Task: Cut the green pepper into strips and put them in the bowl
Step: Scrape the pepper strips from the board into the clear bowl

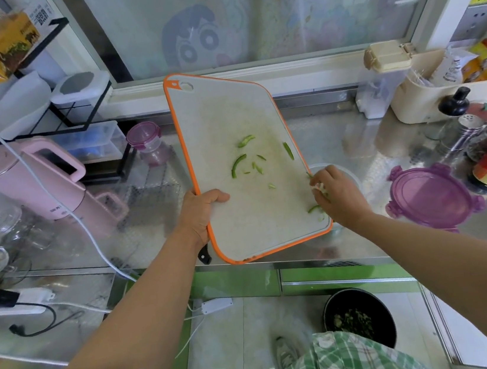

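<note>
Steel tabletop [338,140] runs under a window, cluttered on both sides. White cutting board [226,109] with an orange rim is lifted off it and tilted, its hole end up toward the window and its low right corner over the bowl. Pink kettle [34,181] stands at left on the tabletop, well apart from the board. Black pot [359,317] with dark scraps in it sits on the floor below the tabletop edge. Purple lid [430,203] lies flat on the tabletop just right of the bowl.

Left hand [201,214] grips the board's left edge near the lower corner, thumb on the top face, fingers wrapped under. Right hand [338,193] is at the board's lower right edge, seen from the back, with fingers curled down onto pale and green bits there; cannot tell if it pinches them or only rakes them.

Clear bowl [354,179] sits on the tabletop, mostly hidden under the board's right edge and the right hand, only part of the rim showing. A black handle [203,256] pokes out below the left hand beside the board's edge; the rest is hidden.

Green pepper strips [238,165]: a few lie scattered mid-board, one near the right rim, a couple more by the right hand's fingertips. Bowl contents are not visible.
</note>
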